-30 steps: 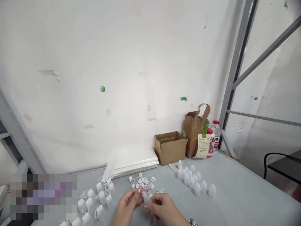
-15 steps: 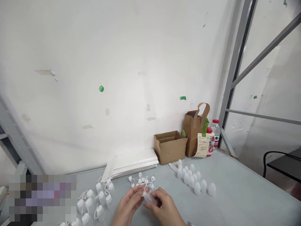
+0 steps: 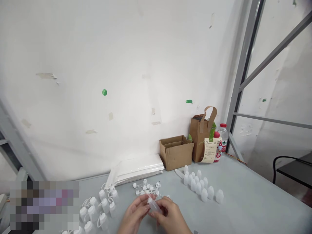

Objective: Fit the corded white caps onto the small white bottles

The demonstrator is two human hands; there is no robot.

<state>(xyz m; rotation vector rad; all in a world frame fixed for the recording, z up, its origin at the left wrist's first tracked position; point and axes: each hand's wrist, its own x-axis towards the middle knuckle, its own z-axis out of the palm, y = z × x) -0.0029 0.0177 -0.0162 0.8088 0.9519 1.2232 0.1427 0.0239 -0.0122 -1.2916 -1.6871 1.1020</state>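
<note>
A small translucent plastic bottle lies tilted between my two hands, its white cap end pointing up and left. My right hand is closed around the bottle's body. With bent fingers, my left hand pinches at the white cap; a thin strap shows near its fingertips. Just beyond my fingers is a loose pile of white caps with straps. Several capped bottles with looped straps stand to the left. On the right stand several translucent bottles without strapped caps.
A stack of white flat packs lies against the wall. Beside it are an open cardboard box, a brown paper bag and a red-capped water bottle. The grey table reaches a metal frame at right.
The held bottle has turned slightly, showing its cap end more clearly. My left fingers have shifted a little around the cap. The things on the table stay in place.
</note>
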